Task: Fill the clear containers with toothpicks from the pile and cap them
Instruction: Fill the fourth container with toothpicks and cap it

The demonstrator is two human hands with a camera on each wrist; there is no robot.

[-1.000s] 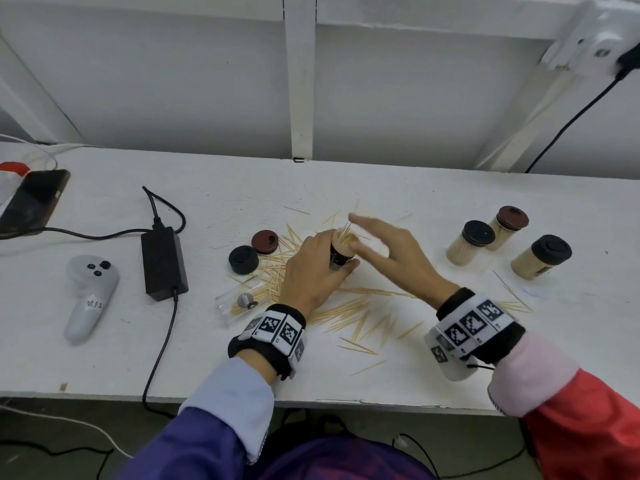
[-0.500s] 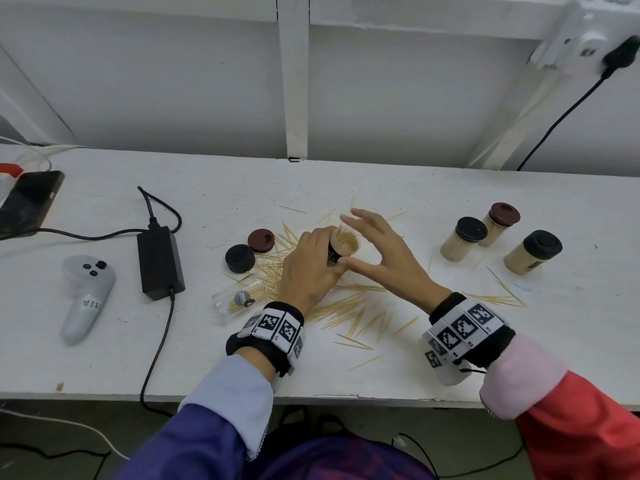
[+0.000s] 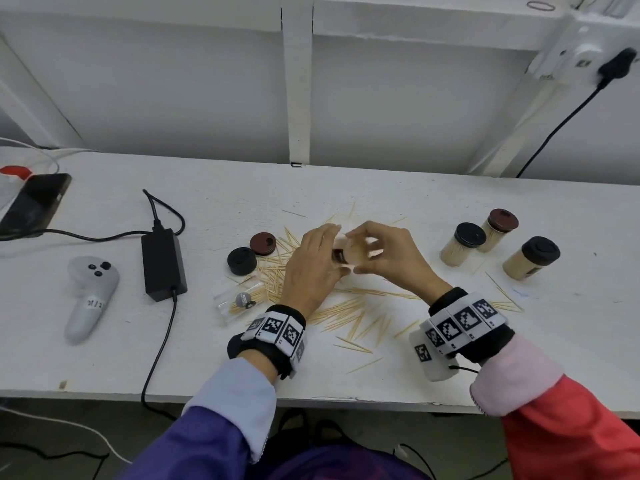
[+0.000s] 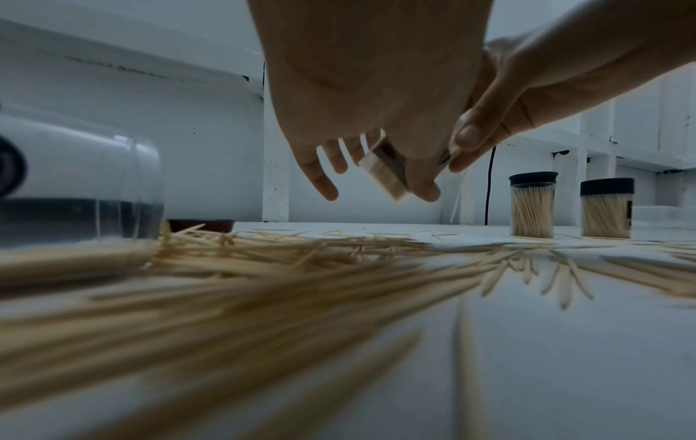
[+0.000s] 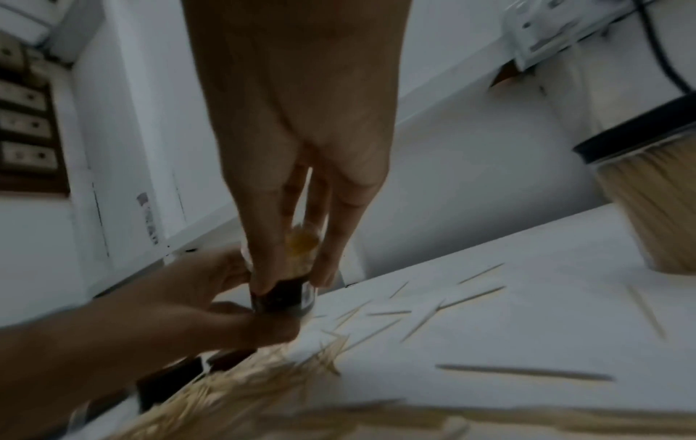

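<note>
A white counter point(image 3: 346, 188) fills mid-frame, with the toothpick pile point(image 3: 346, 313) spread at its center. Above the pile, the left hand point(image 3: 311, 268) and right hand point(image 3: 391, 258) both grasp one uncapped, toothpick-filled container point(image 3: 353, 256). At center right stand three capped containers point(image 3: 462, 244); left of the hands lie two caps point(image 3: 242, 260).

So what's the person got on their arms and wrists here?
Both hands are bare. The left hand has a black wristband carrying white tiles with black square codes, over a pale blue cuff and purple sleeve. The right hand wears a matching band with a white box and thin black cable under it, then a pink cuff and red sleeve.
</note>
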